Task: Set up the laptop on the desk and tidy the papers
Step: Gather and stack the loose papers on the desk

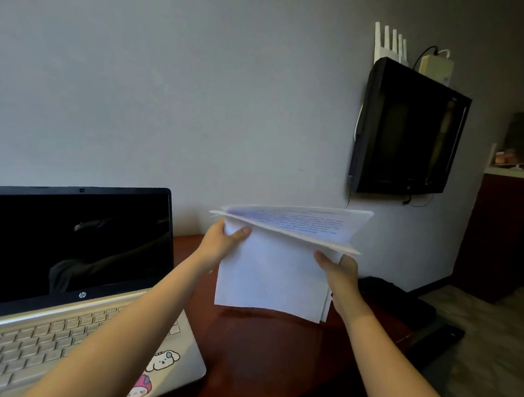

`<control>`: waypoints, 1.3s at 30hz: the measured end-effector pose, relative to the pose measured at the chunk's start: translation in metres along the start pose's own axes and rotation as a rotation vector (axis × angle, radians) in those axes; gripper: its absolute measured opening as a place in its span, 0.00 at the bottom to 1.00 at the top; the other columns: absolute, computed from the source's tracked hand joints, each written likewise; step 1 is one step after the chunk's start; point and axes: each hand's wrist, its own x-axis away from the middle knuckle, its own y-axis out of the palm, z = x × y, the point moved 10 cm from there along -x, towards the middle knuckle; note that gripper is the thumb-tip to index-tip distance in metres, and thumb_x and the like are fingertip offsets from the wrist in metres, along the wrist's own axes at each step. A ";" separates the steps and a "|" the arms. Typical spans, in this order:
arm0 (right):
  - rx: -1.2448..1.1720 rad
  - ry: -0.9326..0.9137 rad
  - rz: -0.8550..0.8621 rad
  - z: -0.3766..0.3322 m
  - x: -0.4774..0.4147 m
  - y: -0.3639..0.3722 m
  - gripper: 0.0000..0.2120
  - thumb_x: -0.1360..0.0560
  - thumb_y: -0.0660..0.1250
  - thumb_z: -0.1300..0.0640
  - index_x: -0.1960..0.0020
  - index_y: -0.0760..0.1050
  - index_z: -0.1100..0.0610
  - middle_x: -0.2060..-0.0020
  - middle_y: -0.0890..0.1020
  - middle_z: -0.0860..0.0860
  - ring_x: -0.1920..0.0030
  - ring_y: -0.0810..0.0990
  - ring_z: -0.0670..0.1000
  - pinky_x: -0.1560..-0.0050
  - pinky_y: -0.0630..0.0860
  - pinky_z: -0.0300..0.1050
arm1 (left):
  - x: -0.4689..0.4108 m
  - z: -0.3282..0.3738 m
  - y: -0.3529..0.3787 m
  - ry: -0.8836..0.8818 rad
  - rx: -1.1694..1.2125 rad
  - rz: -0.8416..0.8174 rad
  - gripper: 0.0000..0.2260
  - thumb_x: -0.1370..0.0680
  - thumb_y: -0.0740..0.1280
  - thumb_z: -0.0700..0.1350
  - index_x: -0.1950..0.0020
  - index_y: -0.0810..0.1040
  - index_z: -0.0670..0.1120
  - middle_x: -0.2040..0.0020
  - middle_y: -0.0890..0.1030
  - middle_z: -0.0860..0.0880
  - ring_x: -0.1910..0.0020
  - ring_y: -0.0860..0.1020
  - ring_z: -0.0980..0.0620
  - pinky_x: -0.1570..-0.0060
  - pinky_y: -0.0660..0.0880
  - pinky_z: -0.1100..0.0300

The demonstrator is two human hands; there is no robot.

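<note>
A stack of white papers point(276, 270) hangs upright above the dark red wooden desk point(262, 353), its lower edge just over the desktop. The top sheets bend away from me and show printed text. My left hand point(225, 242) grips the stack's upper left edge, thumb on the front. My right hand point(339, 270) grips the right edge, thumb on the front too. An open silver laptop point(72, 278) with a black screen and cartoon stickers stands on the desk at the left, under my left forearm.
A black TV point(408, 131) hangs on the grey wall at the right, with a white router point(389, 43) above it. A black flat object point(393, 297) lies at the desk's far right end. Beyond it are the floor and a dark counter point(506, 228).
</note>
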 end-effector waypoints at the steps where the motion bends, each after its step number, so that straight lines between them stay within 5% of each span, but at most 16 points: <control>1: 0.011 0.003 0.018 -0.002 -0.002 0.001 0.16 0.25 0.67 0.65 0.38 0.73 0.63 0.45 0.77 0.52 0.44 0.76 0.51 0.51 0.75 0.37 | -0.001 0.006 0.000 0.011 -0.015 0.006 0.11 0.23 0.68 0.46 0.44 0.74 0.42 0.46 0.79 0.46 0.50 0.80 0.47 0.57 0.76 0.63; 5: -0.016 -0.047 -0.007 -0.011 -0.003 0.004 0.17 0.26 0.68 0.65 0.38 0.72 0.61 0.47 0.78 0.52 0.47 0.76 0.52 0.47 0.71 0.43 | 0.002 0.007 -0.008 -0.006 0.001 0.066 0.27 0.23 0.66 0.47 0.28 0.61 0.42 0.36 0.70 0.49 0.42 0.75 0.50 0.51 0.71 0.63; 8: -0.019 -0.024 -0.026 -0.006 0.001 0.005 0.16 0.26 0.68 0.63 0.39 0.72 0.60 0.46 0.78 0.54 0.48 0.77 0.54 0.47 0.74 0.47 | 0.004 -0.003 -0.006 -0.006 0.095 0.035 0.23 0.24 0.68 0.46 0.32 0.66 0.43 0.37 0.76 0.45 0.52 0.79 0.52 0.59 0.75 0.63; 20: -0.011 -0.080 -0.047 -0.027 -0.004 0.017 0.12 0.22 0.62 0.62 0.39 0.72 0.61 0.47 0.78 0.54 0.46 0.77 0.53 0.43 0.74 0.48 | 0.004 0.020 -0.010 0.077 0.124 0.064 0.16 0.23 0.67 0.46 0.37 0.72 0.46 0.46 0.78 0.50 0.52 0.78 0.52 0.60 0.74 0.64; 24: -0.039 -0.041 -0.081 -0.016 0.000 0.018 0.09 0.22 0.64 0.57 0.44 0.71 0.59 0.49 0.79 0.53 0.48 0.77 0.52 0.53 0.78 0.42 | 0.006 0.011 -0.016 0.071 0.143 0.082 0.18 0.24 0.68 0.45 0.35 0.71 0.45 0.42 0.78 0.48 0.48 0.79 0.48 0.57 0.76 0.62; 28: -0.069 0.043 -0.091 0.001 0.006 0.024 0.20 0.23 0.65 0.51 0.34 0.70 0.58 0.39 0.77 0.54 0.38 0.75 0.55 0.34 0.71 0.55 | 0.012 0.003 -0.010 0.036 0.146 0.061 0.13 0.24 0.68 0.45 0.40 0.73 0.47 0.48 0.79 0.50 0.56 0.79 0.57 0.65 0.75 0.69; 33: -0.085 0.039 -0.064 -0.005 0.003 0.023 0.26 0.24 0.64 0.48 0.30 0.67 0.59 0.35 0.74 0.54 0.35 0.72 0.56 0.32 0.68 0.55 | 0.012 0.010 -0.014 0.016 0.197 0.087 0.14 0.24 0.68 0.47 0.40 0.71 0.47 0.50 0.79 0.52 0.55 0.79 0.55 0.64 0.75 0.66; 39: -0.057 0.067 -0.109 0.012 0.014 0.027 0.17 0.26 0.67 0.65 0.37 0.72 0.60 0.44 0.79 0.54 0.46 0.78 0.55 0.43 0.74 0.48 | 0.018 -0.007 -0.009 -0.001 0.188 0.064 0.08 0.23 0.67 0.42 0.44 0.75 0.46 0.44 0.80 0.43 0.55 0.80 0.50 0.55 0.77 0.59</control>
